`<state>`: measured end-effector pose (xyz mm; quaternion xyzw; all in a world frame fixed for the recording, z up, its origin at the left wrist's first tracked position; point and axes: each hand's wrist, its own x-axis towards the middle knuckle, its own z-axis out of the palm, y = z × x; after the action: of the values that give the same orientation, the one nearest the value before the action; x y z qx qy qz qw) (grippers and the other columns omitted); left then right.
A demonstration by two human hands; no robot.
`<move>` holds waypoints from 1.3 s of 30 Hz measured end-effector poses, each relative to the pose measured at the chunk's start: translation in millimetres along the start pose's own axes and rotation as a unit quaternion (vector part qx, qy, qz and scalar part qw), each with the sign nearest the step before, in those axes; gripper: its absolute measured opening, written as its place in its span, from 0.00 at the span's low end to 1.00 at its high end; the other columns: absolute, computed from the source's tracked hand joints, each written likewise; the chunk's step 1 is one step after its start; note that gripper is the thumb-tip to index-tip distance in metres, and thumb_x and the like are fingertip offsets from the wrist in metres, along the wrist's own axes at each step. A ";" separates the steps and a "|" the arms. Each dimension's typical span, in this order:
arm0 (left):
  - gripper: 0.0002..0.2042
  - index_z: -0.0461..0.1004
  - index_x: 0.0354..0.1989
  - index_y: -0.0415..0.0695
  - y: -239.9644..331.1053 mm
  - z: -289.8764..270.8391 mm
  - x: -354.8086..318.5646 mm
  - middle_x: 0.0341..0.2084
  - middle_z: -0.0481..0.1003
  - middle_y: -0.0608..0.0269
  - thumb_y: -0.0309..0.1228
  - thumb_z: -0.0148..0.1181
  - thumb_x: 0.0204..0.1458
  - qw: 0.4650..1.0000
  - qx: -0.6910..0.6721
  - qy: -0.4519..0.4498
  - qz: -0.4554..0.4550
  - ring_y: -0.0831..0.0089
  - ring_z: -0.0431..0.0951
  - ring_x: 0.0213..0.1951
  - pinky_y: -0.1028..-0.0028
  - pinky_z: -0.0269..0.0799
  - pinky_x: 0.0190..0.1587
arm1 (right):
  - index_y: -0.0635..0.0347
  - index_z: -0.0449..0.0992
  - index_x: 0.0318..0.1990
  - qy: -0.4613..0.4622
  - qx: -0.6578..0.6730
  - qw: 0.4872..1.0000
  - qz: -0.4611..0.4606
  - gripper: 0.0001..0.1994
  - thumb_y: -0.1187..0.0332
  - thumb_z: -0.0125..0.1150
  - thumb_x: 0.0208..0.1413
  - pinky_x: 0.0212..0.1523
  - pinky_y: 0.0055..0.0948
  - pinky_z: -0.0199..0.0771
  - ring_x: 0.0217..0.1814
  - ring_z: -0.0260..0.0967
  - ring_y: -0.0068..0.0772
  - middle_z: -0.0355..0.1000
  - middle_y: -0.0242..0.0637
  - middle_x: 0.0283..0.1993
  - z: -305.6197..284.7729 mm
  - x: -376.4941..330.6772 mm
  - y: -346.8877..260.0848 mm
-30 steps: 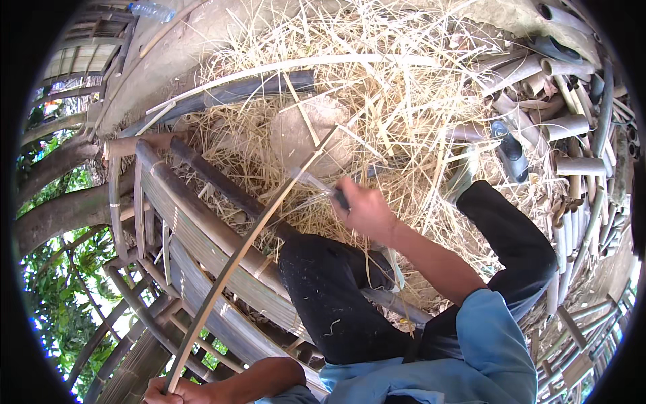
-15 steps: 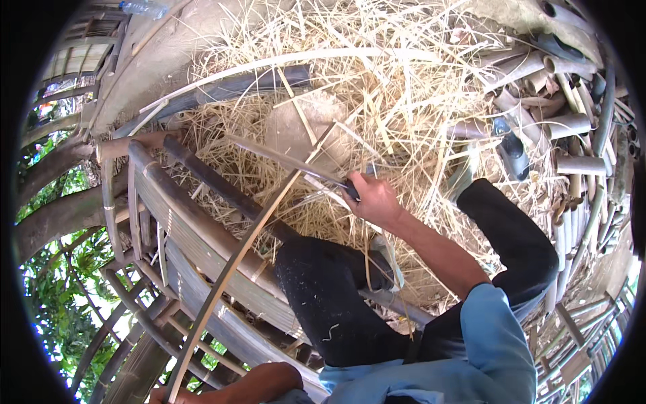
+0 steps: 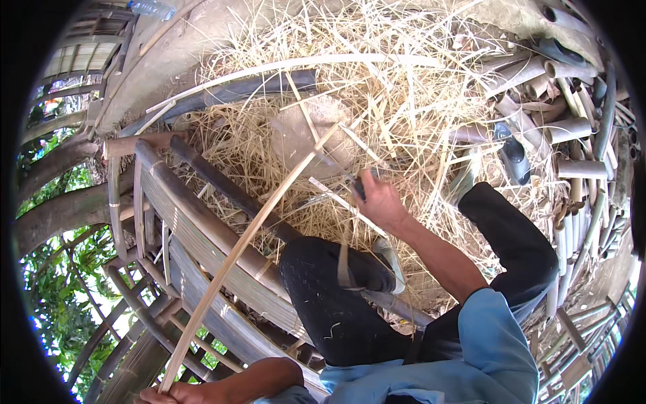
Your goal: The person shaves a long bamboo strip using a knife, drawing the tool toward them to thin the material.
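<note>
A long, narrow bamboo strip (image 3: 232, 259) slants up from the lower left across my lap, its pale broad face showing. My left hand (image 3: 168, 394) is closed round its lower end at the bottom edge. Near the strip's upper end, my right hand (image 3: 382, 204) grips a knife (image 3: 332, 164) by its dark handle. The blade points up and left and meets or crosses the strip; whether it cuts in cannot be told, and its far part is blurred. A thin curled shaving (image 3: 344, 266) hangs by my bent knee.
Pale shavings (image 3: 390, 101) litter the ground around a flat round block (image 3: 316, 124). A slatted bamboo bench (image 3: 202, 236) stands at left. Cut bamboo tubes (image 3: 568, 128) are piled at right, near a dark boot-like shoe (image 3: 515, 158). A plastic bottle (image 3: 153, 9) lies at top left.
The bamboo strip has turned to show its paler, broader face. My right hand has shifted slightly right and down with the knife. My left hand has risen a little along with the strip.
</note>
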<state>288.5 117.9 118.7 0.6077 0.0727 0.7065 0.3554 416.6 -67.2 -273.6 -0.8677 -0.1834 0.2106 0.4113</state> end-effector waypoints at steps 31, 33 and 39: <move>0.23 0.71 0.30 0.47 3.8 8.4 4.4 0.14 0.52 0.75 0.54 0.45 0.68 0.953 -0.262 -0.054 -0.144 0.82 0.50 0.14 0.78 0.46 0.17 | 0.60 0.62 0.45 0.034 -0.020 0.999 0.028 0.12 0.64 0.57 0.64 0.21 0.49 0.76 0.21 0.75 0.52 0.74 0.51 0.25 8.9 9.1 64.7; 0.15 0.66 0.26 0.46 -7.4 -4.5 13.2 0.15 0.53 0.72 0.42 0.49 0.61 0.931 -0.316 -0.094 -0.158 0.79 0.51 0.16 0.76 0.47 0.19 | 0.60 0.60 0.45 0.034 -0.031 0.997 0.060 0.12 0.64 0.55 0.65 0.22 0.52 0.75 0.21 0.74 0.56 0.75 0.53 0.25 1.9 6.2 92.1; 0.09 0.61 0.33 0.46 21.4 -45.4 86.5 0.19 0.53 0.69 0.34 0.50 0.64 0.926 -0.310 -0.179 -0.120 0.76 0.51 0.19 0.75 0.50 0.22 | 0.63 0.63 0.51 0.001 -0.067 0.991 0.116 0.20 0.57 0.59 0.63 0.37 0.58 0.74 0.36 0.76 0.65 0.77 0.59 0.32 -11.7 17.8 79.8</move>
<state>237.5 168.2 188.5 0.5700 -0.1422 0.5252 0.6157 449.2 -113.3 -333.8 -0.9090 -0.0946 0.2429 0.3253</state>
